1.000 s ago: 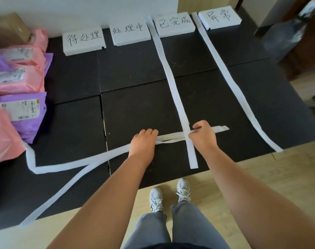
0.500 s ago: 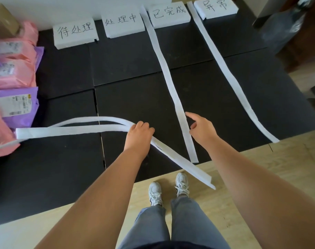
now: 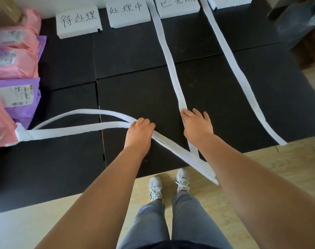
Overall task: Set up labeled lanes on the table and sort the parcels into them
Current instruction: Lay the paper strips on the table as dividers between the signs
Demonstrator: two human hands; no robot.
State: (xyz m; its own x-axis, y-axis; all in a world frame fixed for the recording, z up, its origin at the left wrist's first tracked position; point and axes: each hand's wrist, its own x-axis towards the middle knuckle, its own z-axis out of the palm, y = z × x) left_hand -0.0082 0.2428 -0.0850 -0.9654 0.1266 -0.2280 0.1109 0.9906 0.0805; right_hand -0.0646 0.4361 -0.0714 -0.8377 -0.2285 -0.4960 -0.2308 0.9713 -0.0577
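My left hand (image 3: 139,131) grips a doubled loose white strip (image 3: 75,130) that loops left toward the parcels and trails right past the table's front edge. My right hand (image 3: 197,124) rests flat, fingers straight, on the middle white strip (image 3: 171,56), which runs from the back down to the front edge. Another laid strip (image 3: 237,69) lies to its right. Several white foam labels with handwritten characters stand along the back, among them one at the left (image 3: 79,22) and one beside it (image 3: 128,12). Pink and purple parcels (image 3: 16,94) are stacked at the left.
The black table (image 3: 138,87) is made of joined panels; its front edge is just beyond my feet. A dark plastic bag (image 3: 302,22) sits past the right rear corner. A brown cardboard box (image 3: 4,13) stands at the far left back. Light wood floor lies below.
My right hand moved from hovering beside the middle strip to lying flat on it. The left hand kept its grip on the loose strip, which shifted little.
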